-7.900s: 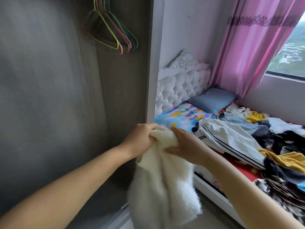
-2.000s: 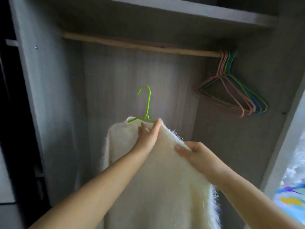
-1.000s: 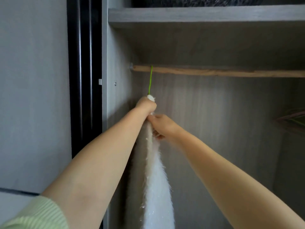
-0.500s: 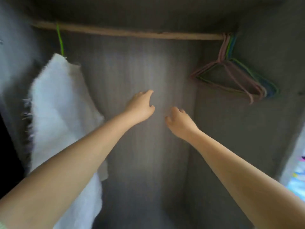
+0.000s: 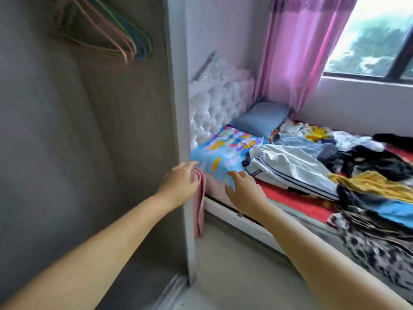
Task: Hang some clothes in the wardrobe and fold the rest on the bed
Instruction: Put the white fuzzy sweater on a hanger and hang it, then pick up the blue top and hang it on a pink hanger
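Note:
My left hand (image 5: 178, 182) reaches past the front edge of the wardrobe's side panel (image 5: 176, 108), fingers relaxed, touching a pink cloth (image 5: 199, 204) that hangs down beside the bed. My right hand (image 5: 243, 189) hovers with spread fingers over the bed's near edge, holding nothing, just in front of a colourful pillow (image 5: 225, 151). A white jacket with dark stripes (image 5: 290, 168) lies on top of the heap of clothes on the bed, with a yellow garment (image 5: 368, 182) and black garments (image 5: 380, 159) to the right. Several empty coloured hangers (image 5: 111, 36) hang inside the wardrobe, top left.
A white tufted headboard (image 5: 219, 101) and a blue pillow (image 5: 261, 117) stand at the head of the bed. A pink curtain (image 5: 301, 52) and window (image 5: 375, 34) are behind. The bed's white frame (image 5: 245, 222) borders a strip of grey floor (image 5: 234, 265).
The white fluffy sweater was hung on the rail and let go. The view has swung right from the wardrobe to the bed, and both hands now reach toward the bed's edge.

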### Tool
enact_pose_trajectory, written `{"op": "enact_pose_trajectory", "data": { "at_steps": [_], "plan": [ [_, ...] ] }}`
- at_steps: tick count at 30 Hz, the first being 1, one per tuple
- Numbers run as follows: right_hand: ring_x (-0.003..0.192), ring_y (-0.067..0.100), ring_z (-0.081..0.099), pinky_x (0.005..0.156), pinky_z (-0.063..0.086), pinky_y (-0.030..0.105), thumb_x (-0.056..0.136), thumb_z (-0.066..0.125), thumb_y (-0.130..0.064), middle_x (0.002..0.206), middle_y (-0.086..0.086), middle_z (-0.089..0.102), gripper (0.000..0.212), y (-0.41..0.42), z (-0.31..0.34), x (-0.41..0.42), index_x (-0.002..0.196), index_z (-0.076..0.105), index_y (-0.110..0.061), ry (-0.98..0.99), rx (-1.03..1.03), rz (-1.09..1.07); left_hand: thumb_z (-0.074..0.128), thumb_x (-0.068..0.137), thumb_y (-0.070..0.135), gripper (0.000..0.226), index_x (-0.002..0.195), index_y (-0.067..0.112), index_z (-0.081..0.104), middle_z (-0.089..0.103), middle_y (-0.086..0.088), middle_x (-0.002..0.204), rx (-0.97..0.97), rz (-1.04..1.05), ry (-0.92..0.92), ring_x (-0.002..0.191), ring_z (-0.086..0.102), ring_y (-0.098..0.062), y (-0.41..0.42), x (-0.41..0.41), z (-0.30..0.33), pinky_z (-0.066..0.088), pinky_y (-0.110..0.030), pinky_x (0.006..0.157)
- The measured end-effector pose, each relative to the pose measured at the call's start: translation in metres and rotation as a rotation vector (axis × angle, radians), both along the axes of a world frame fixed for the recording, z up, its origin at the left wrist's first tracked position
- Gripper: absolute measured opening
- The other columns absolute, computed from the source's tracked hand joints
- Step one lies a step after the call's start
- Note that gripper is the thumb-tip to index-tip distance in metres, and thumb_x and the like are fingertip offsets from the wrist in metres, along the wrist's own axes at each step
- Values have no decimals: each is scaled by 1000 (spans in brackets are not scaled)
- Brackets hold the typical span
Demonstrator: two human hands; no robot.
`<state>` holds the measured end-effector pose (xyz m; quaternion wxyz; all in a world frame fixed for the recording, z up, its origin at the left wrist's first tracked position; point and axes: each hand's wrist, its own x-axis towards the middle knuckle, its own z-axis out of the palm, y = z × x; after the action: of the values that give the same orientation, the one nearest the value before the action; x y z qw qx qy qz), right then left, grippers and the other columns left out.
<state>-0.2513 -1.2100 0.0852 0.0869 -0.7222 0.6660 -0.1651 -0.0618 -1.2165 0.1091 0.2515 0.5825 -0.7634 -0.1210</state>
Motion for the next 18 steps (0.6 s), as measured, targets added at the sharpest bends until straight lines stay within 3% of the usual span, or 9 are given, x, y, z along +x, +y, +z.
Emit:
{"op": "enact_pose_trajectory", "data": {
  "at_steps": [7,18],
  "plan": [
    [119,31,45,95,43,43,98,41,-29,135,10,42,44,57,-44,-119,140,37,-19,-77,162,-324,52,92,26,50,140,21,40,52,-3,131,171,-351,-118,124,46,-21,-2,-126,-54,39,-39,101],
    [121,33,45,94,40,42,99,39,-31,133,12,40,44,189,-87,-268,141,33,-20,-222,320,-970,53,93,27,49,140,24,40,49,0,138,195,-990,-226,125,47,-17,10,-347,-89,42,-33,100]
  ]
}}
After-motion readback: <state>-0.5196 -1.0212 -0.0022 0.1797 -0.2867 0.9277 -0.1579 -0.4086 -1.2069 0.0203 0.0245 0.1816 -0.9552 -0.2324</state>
